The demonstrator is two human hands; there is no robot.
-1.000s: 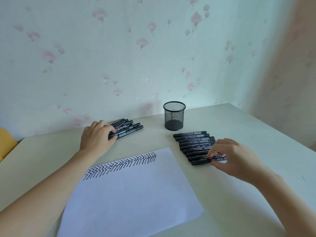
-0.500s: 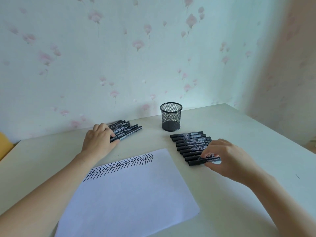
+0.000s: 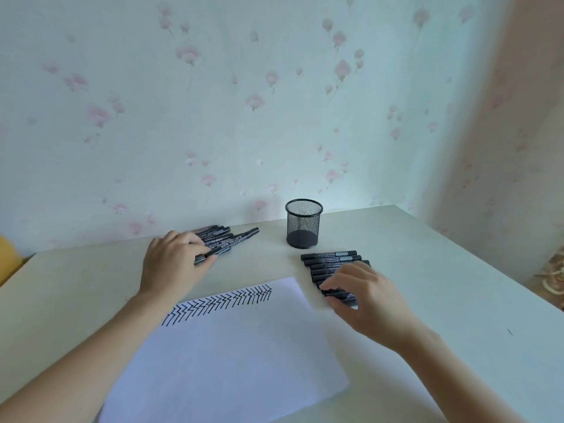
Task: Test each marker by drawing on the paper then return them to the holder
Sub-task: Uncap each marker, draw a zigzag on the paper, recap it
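We see two groups of black markers on the table (image 3: 427,270). The row of markers (image 3: 331,261) lies just right of centre, side by side, and our right hand (image 3: 369,297) covers its nearer end, fingers curled down onto the nearest marker (image 3: 338,294), pinching it. The pile of markers (image 3: 227,239) lies left of centre, fanned loosely, and our left hand (image 3: 174,267) rests on its near end, fingers together and bent over the barrels; whether they actually grip one we cannot tell. Between the groups, toward the wall, stands the mesh holder (image 3: 303,224), upright with no marker in it. In the lower middle lies the paper (image 3: 229,361), a band of black zigzag strokes (image 3: 219,303) along its upper left edge. Behind is floral wallpaper (image 3: 244,102).
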